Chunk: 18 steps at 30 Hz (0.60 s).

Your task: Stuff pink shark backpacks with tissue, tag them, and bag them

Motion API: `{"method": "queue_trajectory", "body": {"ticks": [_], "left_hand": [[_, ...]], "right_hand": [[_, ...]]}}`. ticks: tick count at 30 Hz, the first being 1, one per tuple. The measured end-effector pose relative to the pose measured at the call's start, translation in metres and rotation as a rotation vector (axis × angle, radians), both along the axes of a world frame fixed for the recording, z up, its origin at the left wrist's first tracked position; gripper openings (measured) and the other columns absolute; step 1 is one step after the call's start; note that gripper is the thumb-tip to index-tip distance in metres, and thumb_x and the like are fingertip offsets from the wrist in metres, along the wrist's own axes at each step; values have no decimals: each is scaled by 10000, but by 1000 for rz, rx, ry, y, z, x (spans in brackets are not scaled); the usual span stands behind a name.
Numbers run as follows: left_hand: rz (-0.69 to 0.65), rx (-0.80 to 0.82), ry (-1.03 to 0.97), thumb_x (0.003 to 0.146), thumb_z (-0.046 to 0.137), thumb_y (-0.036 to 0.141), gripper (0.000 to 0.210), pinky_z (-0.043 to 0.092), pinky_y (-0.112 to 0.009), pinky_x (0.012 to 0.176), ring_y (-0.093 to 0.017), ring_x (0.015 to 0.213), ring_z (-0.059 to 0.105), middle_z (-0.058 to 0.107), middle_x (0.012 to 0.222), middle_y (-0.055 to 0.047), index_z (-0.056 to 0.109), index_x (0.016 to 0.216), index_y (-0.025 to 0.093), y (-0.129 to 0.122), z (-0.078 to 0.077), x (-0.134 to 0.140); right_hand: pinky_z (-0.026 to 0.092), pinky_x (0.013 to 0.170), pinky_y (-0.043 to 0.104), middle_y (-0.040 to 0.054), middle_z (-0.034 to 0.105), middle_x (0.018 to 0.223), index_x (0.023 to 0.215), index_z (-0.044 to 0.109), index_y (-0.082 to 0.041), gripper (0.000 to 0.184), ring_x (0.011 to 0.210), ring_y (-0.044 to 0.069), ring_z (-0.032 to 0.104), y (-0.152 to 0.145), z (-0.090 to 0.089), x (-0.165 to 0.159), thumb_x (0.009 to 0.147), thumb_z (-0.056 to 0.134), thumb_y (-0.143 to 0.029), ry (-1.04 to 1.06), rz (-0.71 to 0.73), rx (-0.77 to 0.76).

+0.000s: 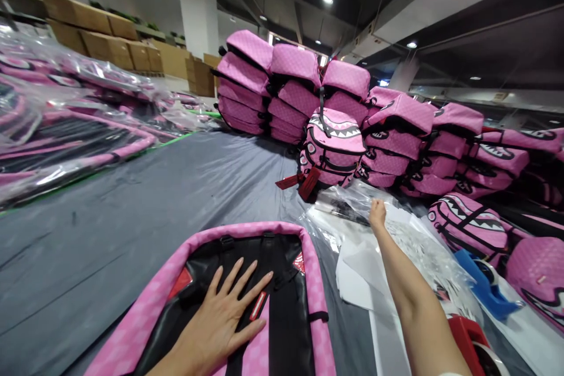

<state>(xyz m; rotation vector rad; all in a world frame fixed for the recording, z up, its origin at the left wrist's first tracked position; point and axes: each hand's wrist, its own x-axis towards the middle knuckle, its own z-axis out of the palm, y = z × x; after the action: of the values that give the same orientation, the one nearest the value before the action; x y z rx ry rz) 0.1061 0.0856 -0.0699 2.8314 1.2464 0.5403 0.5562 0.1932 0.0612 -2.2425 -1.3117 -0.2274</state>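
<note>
A pink checkered backpack (315, 305) with a black back panel lies in front of me. My left hand (224, 320) rests flat on that panel, fingers spread, beside a small red label (258, 306). Farther forward and to the right, my right hand (378, 213) is closed on the edge of a clear plastic bag (356, 195). Beneath and around it lie more clear bags and white sheets (352, 282). Beyond the bags a pink backpack with a shark-mouth print (337, 135) stands upright, with dark red tags (309, 183) hanging from it.
Stacked pink backpacks (293, 97) line the far side of the grey-covered table (185, 188). Plastic-wrapped bags (70, 129) lie at left, with cardboard boxes (106, 47) behind. Blue (484, 285) and red (471, 341) tape dispensers sit at right near more pink bags.
</note>
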Motion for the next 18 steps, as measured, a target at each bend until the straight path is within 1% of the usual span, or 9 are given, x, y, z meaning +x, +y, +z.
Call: {"method": "queue_trajectory", "body": {"ticks": [2,4,7,9,11,12,14,16,18], "left_hand": [[-5,-6,-28,909,462,719,726,149,-690,1170,-410,1490,307,360,1628,-60,256,1545,436,2,0,1],[-19,-31,-54,910,468,713,710,170,-706,1157,-414,1496,291,375,1621,-72,291,1539,434,4,4,2],[-13,-89,-157,903,520,673,690,194,-709,1154,-419,1498,280,390,1613,-104,399,1519,388,0,17,3],[-12,-174,-328,882,573,630,638,188,-685,1176,-403,1460,353,513,1526,-111,537,1448,337,-12,28,6],[-13,-378,-619,863,594,618,555,255,-627,1180,-367,1365,480,653,1359,-97,662,1316,304,-31,38,14],[-7,-528,-808,860,585,638,534,325,-585,1156,-347,1305,537,693,1280,-92,700,1249,292,-43,44,19],[48,-891,-1226,828,584,710,575,476,-483,1030,-315,1199,618,724,1190,-99,733,1153,260,-67,54,31],[150,-1188,-1582,694,707,752,630,545,-384,872,-286,1074,676,749,1084,-101,756,1036,226,-89,63,39],[283,-1295,-1779,505,856,706,640,537,-302,759,-231,890,699,760,911,-86,765,869,188,-105,70,40]], "right_hand": [[526,773,314,36,668,895,973,624,-155,215,817,169,647,-6,17,-32,1015,513,-335,10,144,69],[483,719,267,8,644,769,862,590,-189,220,739,163,629,-15,25,-77,998,482,-324,10,333,119],[426,637,237,-25,588,667,779,525,-223,237,628,148,580,-44,22,-149,969,470,-353,23,564,178],[401,603,236,-28,557,642,754,484,-231,269,589,144,556,-75,14,-189,980,414,-358,40,648,229],[384,579,237,-26,541,633,755,464,-234,298,566,143,545,-110,0,-217,1003,356,-357,72,703,293],[376,565,235,-28,538,628,764,469,-234,306,550,140,539,-128,-8,-228,1015,345,-357,96,737,325],[369,547,230,-27,561,640,799,500,-230,300,536,134,543,-163,-28,-247,1032,359,-358,122,821,322],[365,535,225,-24,594,664,845,538,-227,288,537,131,563,-193,-45,-263,1044,375,-356,124,895,262],[364,536,229,-15,612,688,881,564,-224,294,558,137,582,-217,-54,-275,1054,371,-362,100,909,213]]}}
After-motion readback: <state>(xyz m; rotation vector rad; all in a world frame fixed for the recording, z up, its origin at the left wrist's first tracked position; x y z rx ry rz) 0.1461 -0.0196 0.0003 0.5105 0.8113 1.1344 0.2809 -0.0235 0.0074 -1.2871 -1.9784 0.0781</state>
